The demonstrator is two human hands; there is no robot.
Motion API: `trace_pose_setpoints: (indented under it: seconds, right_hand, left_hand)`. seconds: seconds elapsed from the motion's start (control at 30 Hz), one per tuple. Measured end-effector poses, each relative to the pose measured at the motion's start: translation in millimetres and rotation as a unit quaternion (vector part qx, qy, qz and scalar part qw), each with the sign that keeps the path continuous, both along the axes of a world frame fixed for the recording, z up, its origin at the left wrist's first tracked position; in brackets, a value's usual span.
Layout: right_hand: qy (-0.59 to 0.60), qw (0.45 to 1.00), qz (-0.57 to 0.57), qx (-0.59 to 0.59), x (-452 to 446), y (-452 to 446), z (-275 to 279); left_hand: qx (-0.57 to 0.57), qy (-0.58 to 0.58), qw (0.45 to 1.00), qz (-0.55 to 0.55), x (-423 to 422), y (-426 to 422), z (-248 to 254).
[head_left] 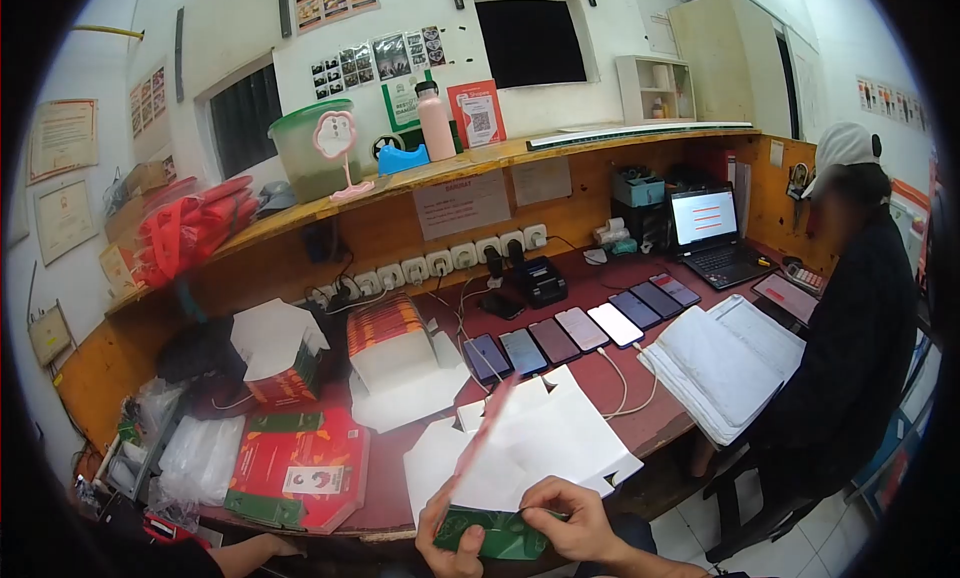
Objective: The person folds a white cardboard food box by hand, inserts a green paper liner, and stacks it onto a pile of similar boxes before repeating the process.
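Observation:
An unfolded cardboard box [540,428] lies white side up at the table's front edge, with a green printed flap [500,534] bent up toward me. My left hand [447,540] is closed on the left end of this flap, where a thin red panel stands up, seen edge-on. At the flap's right end, my right hand [572,518] pinches the cardboard between thumb and fingers. To the left, a stack of flat red and green boxes [300,468] lies on the table. Behind it are a partly folded box [275,353] and a pile of red-edged cardboard [390,343].
Several phones [582,328] lie in a row behind the cardboard, some with cables. An open notebook [720,363] and a laptop [712,238] are to the right, beside a person in black [840,318]. Another person's forearm [245,556] reaches in at lower left, near plastic bags [195,460].

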State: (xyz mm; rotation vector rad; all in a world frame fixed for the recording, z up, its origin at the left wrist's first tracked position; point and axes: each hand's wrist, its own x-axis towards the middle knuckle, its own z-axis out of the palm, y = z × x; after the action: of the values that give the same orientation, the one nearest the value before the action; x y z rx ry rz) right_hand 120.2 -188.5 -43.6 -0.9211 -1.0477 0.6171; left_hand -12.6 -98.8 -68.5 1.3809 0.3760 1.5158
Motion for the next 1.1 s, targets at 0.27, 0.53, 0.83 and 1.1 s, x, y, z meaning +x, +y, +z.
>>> trace_pose_setpoints:
  seconds: [0.27, 0.53, 0.83, 1.1]
  right_hand:
    - [0.01, 0.995, 0.028, -0.092, 3.2, 5.0, 13.6]
    - [0.004, 0.991, 0.096, -0.093, -2.4, 11.4, 24.7]
    - [-0.035, 0.994, 0.078, -0.067, -6.1, 14.4, 24.7]
    - [-0.511, 0.859, 0.014, 0.021, 50.9, 19.3, 54.4]
  left_hand:
    - [-0.019, 0.053, 0.998, -0.023, -13.5, -3.6, 21.5]
    - [-0.028, 0.088, 0.995, -0.034, -22.4, -5.5, 28.8]
    - [0.074, 0.049, 0.996, 0.008, -16.1, 3.8, 36.5]
    - [-0.204, -0.225, 0.944, -0.129, -24.1, 48.1, 16.9]
